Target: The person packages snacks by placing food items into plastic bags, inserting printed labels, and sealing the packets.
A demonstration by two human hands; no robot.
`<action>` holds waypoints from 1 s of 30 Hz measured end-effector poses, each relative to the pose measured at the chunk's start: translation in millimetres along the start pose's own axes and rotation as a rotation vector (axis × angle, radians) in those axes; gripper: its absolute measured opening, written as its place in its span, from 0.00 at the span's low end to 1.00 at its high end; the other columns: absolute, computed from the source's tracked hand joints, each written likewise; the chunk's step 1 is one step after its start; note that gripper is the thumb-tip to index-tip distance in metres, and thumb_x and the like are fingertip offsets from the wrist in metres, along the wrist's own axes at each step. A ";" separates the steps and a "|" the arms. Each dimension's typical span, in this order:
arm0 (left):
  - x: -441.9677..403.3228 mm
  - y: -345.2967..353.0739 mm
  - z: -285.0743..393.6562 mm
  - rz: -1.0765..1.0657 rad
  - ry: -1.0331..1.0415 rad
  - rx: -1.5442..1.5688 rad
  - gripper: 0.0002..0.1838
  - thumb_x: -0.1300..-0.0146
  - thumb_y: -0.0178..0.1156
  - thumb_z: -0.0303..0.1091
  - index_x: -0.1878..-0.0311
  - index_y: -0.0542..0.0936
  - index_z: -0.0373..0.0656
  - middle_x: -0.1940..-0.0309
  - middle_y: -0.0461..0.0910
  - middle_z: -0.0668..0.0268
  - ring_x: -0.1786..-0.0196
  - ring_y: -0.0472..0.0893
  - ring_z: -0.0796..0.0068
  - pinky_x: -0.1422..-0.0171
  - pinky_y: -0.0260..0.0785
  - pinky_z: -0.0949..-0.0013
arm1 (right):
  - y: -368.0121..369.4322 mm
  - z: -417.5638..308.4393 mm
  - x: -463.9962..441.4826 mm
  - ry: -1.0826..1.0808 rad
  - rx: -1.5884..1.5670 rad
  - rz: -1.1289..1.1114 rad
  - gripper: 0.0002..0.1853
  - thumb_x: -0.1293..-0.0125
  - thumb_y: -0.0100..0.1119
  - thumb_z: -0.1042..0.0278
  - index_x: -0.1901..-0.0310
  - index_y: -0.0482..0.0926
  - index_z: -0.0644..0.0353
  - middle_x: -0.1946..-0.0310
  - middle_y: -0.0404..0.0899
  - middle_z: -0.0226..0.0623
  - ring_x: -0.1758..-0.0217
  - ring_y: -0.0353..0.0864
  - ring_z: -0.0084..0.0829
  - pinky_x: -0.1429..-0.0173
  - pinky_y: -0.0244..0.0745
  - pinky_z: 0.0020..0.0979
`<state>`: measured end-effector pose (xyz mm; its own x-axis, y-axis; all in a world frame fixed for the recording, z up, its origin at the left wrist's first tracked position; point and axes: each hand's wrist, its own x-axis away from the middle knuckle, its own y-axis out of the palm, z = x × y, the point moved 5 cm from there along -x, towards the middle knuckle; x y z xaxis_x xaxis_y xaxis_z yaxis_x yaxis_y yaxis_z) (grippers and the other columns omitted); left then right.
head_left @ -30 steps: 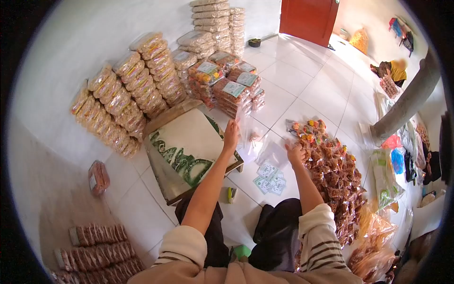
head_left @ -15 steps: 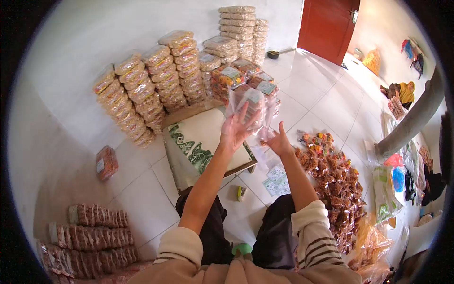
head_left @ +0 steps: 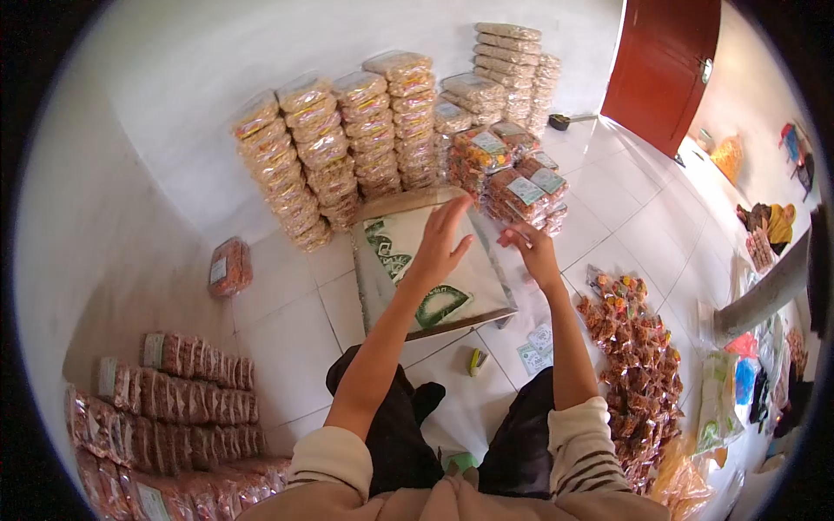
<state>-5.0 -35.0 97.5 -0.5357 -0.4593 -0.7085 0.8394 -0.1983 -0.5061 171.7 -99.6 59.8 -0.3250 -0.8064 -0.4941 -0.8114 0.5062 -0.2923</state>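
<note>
My left hand is held over the low table, which has a white and green printed cover. Its fingers point forward, with the thumb apart. To its right, my right hand has its thumb and forefinger pinched together; what they hold is too faint to make out. Beyond the hands stand stacked packs of red-brown snacks with pale labels. Printed labels lie on the floor beside the table, and a small green and white stapler-like object lies in front of it.
Tall stacks of pale snack packs line the wall. Small brown snack bags are piled at the right, rows of packs at the lower left. One pack lies alone. A person sits far right, past a grey pillar.
The view has swung left, bringing the table under my hands. Clear plastic, plainly visible between my hands before, is now hardly discernible. My right hand's spread fingers have drawn into a pinch.
</note>
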 end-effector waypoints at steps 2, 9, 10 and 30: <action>-3.4 6.3 -0.4 -0.034 0.118 -0.077 0.21 0.45 0.57 0.31 0.47 0.68 0.42 0.48 0.68 0.58 0.44 0.66 0.62 0.41 0.58 0.64 | 11.2 -9.6 1.5 -0.041 0.046 -0.069 0.05 0.43 0.51 0.78 0.65 0.75 0.68 0.72 0.77 0.38 0.69 0.77 0.26 0.63 0.71 0.25; 4.4 26.1 -40.4 -0.169 -0.157 0.156 0.11 0.53 0.64 0.36 0.75 0.75 0.39 0.80 0.76 0.65 0.77 0.75 0.73 0.71 0.67 0.72 | 19.0 -27.4 6.7 -0.055 0.184 -0.064 0.07 0.47 0.58 0.75 0.65 0.77 0.63 0.70 0.78 0.36 0.66 0.77 0.27 0.59 0.70 0.26; 3.1 27.3 -38.6 -0.184 -0.149 0.092 0.13 0.54 0.65 0.37 0.77 0.73 0.40 0.82 0.74 0.66 0.79 0.74 0.73 0.74 0.65 0.72 | 18.9 -34.8 8.1 -0.027 0.153 -0.048 0.07 0.48 0.59 0.75 0.66 0.77 0.62 0.70 0.78 0.36 0.66 0.77 0.27 0.59 0.69 0.27; 18.0 29.7 -74.3 -0.075 -0.162 -0.237 0.09 0.47 0.58 0.34 0.72 0.69 0.43 0.77 0.71 0.66 0.80 0.73 0.69 0.76 0.64 0.69 | 19.7 -13.7 4.0 -0.055 0.559 0.082 0.04 0.46 0.51 0.76 0.70 0.76 0.62 0.74 0.75 0.41 0.71 0.76 0.39 0.67 0.70 0.36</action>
<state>3.5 15.2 33.2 -0.5575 -0.5869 -0.5872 0.7431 -0.0374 -0.6682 147.8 -97.1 63.3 -0.3385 -0.7482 -0.5706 -0.3992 0.6633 -0.6330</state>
